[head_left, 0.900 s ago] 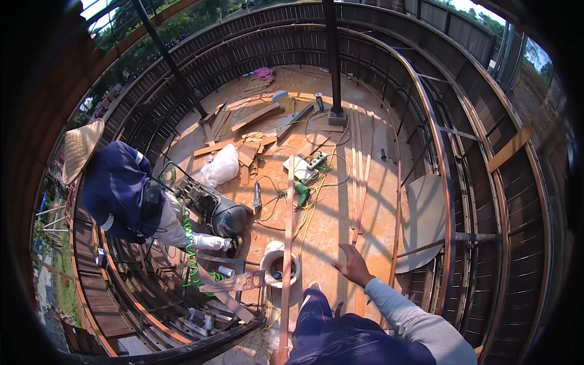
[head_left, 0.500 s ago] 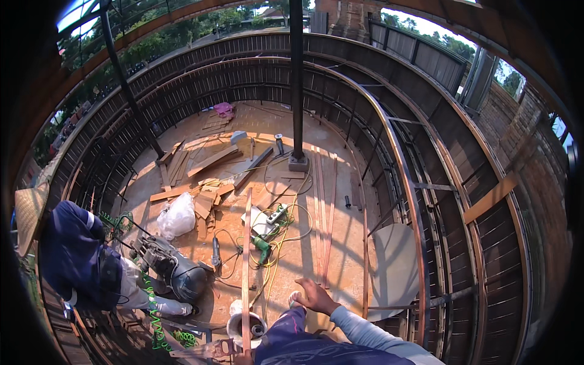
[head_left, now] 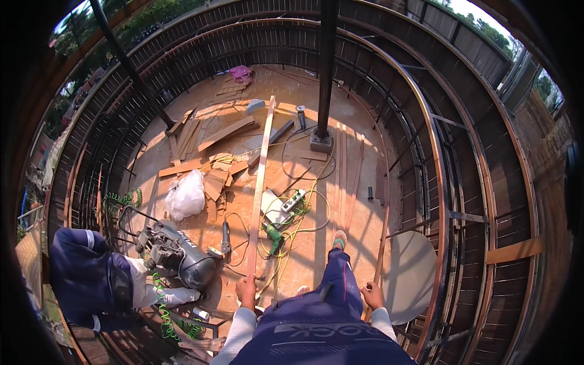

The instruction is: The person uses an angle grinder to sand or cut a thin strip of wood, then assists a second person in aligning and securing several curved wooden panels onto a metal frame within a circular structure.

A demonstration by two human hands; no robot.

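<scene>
My left hand point(head_left: 246, 291) is wrapped round the near end of a long, narrow wooden strip point(head_left: 261, 167). The strip reaches away from me across the middle of the work area, passing over scattered boards. Beside it are a green power drill point(head_left: 274, 239) and a white extension socket point(head_left: 293, 201) with tangled yellow cords. On my other side, my right hand point(head_left: 372, 295) hangs low by my thigh, fingers curled in; what they hold, if anything, is hidden. A curved wooden rail point(head_left: 381, 258) passes close to that hand.
A co-worker in dark blue point(head_left: 91, 277) bends at left beside an air compressor point(head_left: 185, 258). An angle grinder point(head_left: 225, 238), white plastic bag point(head_left: 185, 194) and cut boards point(head_left: 213, 185) lie on the floor. A dark post point(head_left: 325, 79) stands ahead; curved slatted walls point(head_left: 420, 115) enclose the space.
My left hand has come into view, gripping the wooden strip, which now reaches farther forward. My right hand has drawn back to my side and curled. The co-worker bends lower.
</scene>
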